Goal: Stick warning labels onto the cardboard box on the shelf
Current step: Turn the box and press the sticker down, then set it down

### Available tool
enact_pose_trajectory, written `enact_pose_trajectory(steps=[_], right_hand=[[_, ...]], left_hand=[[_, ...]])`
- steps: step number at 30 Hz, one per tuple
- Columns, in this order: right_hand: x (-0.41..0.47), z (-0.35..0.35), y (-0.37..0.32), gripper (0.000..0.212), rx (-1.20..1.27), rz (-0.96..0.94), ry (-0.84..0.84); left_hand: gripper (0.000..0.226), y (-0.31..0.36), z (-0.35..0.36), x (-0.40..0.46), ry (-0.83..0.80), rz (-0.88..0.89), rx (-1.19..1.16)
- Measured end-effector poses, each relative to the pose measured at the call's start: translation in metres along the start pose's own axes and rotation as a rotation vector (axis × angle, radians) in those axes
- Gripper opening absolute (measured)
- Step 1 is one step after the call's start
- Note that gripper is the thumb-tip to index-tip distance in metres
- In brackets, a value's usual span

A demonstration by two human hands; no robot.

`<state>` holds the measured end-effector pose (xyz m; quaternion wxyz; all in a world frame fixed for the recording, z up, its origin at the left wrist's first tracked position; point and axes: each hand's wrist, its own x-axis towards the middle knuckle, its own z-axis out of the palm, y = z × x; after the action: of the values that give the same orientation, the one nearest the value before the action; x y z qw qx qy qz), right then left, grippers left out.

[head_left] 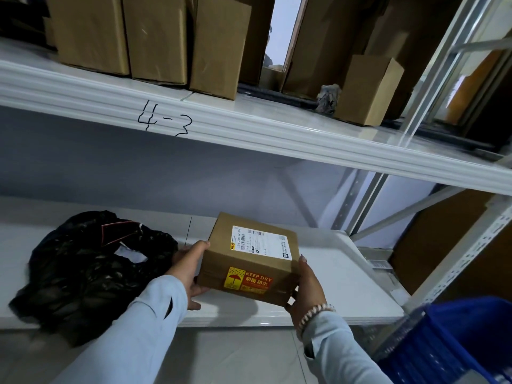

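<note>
Both hands clasp the cardboard box [250,256] from opposite sides. The left hand [188,268] wraps its 9 o'clock side, fingers curled along the side face and the thumb apparently tucked under the near lower corner. The right hand [306,286] cups the 3 o'clock side, fingers pressed up the side wall and the palm at the near right corner. The box sits between the two palms, neither hand nearer than the other, at the front part of the lower shelf [332,273]; whether it rests on the board or is lifted just clear I cannot tell.

Its long axis runs roughly 9 to 3 o'clock, slightly skewed. A white shipping label [263,242] covers the top, and a yellow-and-orange KEEP DRY sticker [248,279] already sits on the near face, at 6 o'clock toward the person — so the labelled face is the one turned to the body.

Outward: a black plastic bag [91,267] lies just beside the left hand at 9 o'clock. A blue crate [457,345] stands at 4 o'clock, below the shelf edge. Above, at 12 o'clock, the upper shelf [249,128] marked "4-3" carries several more brown boxes.
</note>
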<state>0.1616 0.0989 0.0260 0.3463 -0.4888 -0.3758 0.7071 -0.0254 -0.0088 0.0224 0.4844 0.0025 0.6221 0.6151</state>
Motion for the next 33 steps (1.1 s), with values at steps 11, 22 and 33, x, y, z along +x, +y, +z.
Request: enact_pose_trajectory(steps=[11, 22, 33], right_hand=[[0.013, -0.008, -0.001, 0.024, -0.125, 0.036, 0.063], [0.048, -0.016, 0.001, 0.037, -0.41, -0.007, 0.117], [0.075, -0.014, 0.014, 0.036, -0.524, -0.01, 0.156]], left_hand=[[0.064, -0.014, 0.015, 0.014, 0.024, 0.046, 0.285], [0.061, -0.042, 0.014, 0.036, -0.05, -0.059, 0.278], [0.015, -0.046, 0.022, 0.044, -0.054, -0.109, 0.423]])
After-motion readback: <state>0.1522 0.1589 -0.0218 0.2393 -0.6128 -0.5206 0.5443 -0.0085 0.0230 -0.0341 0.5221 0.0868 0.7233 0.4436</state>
